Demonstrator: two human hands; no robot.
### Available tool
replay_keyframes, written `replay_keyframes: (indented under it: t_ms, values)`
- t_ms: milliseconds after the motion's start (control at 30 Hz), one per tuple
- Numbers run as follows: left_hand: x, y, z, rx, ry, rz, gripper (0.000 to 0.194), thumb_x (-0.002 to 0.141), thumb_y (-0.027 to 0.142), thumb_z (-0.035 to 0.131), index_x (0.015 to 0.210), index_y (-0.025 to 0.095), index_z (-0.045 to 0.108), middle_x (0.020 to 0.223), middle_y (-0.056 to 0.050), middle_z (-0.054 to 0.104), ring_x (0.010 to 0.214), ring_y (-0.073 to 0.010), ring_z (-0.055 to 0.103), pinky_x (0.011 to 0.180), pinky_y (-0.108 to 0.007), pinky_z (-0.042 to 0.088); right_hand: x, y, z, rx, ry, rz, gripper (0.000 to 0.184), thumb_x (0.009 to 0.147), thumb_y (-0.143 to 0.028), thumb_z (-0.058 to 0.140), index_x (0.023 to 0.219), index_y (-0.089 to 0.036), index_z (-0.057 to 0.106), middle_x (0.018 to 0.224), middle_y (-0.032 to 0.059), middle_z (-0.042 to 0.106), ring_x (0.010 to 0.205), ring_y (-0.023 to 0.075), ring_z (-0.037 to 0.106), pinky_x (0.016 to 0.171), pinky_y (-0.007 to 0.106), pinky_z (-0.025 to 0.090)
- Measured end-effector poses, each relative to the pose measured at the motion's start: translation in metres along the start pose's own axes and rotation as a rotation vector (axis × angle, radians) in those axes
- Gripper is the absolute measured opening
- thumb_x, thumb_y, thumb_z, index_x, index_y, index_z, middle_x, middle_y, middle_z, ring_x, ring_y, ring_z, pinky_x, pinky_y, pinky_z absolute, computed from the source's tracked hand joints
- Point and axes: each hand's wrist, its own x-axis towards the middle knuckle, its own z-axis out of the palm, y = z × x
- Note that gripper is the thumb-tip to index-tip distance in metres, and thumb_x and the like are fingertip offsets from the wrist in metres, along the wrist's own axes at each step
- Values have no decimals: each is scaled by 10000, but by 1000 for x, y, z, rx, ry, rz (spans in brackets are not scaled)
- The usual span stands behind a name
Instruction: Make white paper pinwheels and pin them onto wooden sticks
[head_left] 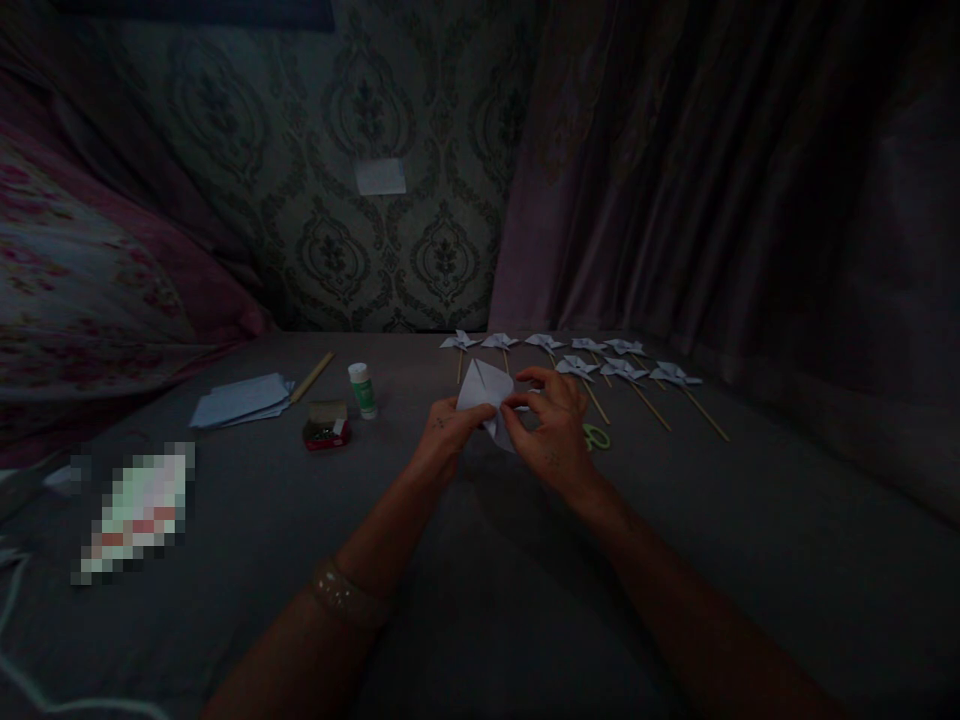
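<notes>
A white sheet of paper (481,382) with cut slits is held up above the table, partly curled toward its middle. My left hand (448,428) grips its left side, thumb pressed across the front. The fingers of my right hand (553,422) are pinched at the middle and right of the same paper. Whether a small pin sits between those fingertips cannot be made out. Just behind my right hand lie scissors with light green handles (598,437), their blades hidden. Several white paper pinwheels (577,368) on thin wooden sticks lie beyond my hands, toward the back right.
Left of my hands stand a glue stick (362,392) with a white cap and a small open red box (328,432) of tiny shiny pieces. Farther left lie wooden sticks (312,378) and a stack of white paper (241,401). A white cord (22,670) runs along the near left.
</notes>
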Motion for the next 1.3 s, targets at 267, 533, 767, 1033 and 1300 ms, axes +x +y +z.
replay_keyframes:
  t_ms: [267, 533, 767, 1033, 1300]
  values:
    - [-3, 4, 1, -36, -10, 25, 124, 514, 215, 694, 587, 119, 667, 553, -23, 607, 505, -120, 512, 504, -233, 365, -1, 1, 1, -46, -6, -35, 53, 781, -191, 639, 760, -226, 672, 1090, 49, 618, 1026, 246, 508, 865, 434, 374]
    - [-3, 4, 2, -20, 6, 6, 125, 519, 222, 696, 596, 129, 664, 559, -14, 612, 504, -124, 520, 510, -237, 370, -2, 2, 1, -47, -26, -42, 65, 797, -210, 625, 780, -235, 682, 1109, 46, 611, 1050, 250, 495, 863, 426, 367]
    - [-4, 6, 4, -35, 22, 6, 106, 505, 199, 697, 574, 129, 659, 540, -7, 602, 504, -117, 514, 514, -233, 378, -2, 1, 0, -35, -38, -38, 75, 805, -211, 621, 803, -246, 688, 1115, 44, 608, 1059, 256, 490, 873, 437, 358]
    - [-4, 6, 3, -28, 3, 8, 134, 516, 213, 699, 618, 127, 682, 568, -20, 623, 544, -140, 547, 529, -241, 390, -1, 1, 0, -10, -45, -23, 106, 806, -193, 603, 802, -256, 688, 1111, 41, 613, 1055, 260, 492, 876, 456, 356]
    - [0, 1, 1, -40, -16, 19, 175, 513, 226, 709, 651, 120, 694, 615, -25, 648, 575, -139, 560, 572, -243, 406, -1, -2, -3, -16, -63, -13, 212, 734, -95, 553, 818, -224, 699, 1123, 53, 612, 1062, 259, 488, 887, 446, 359]
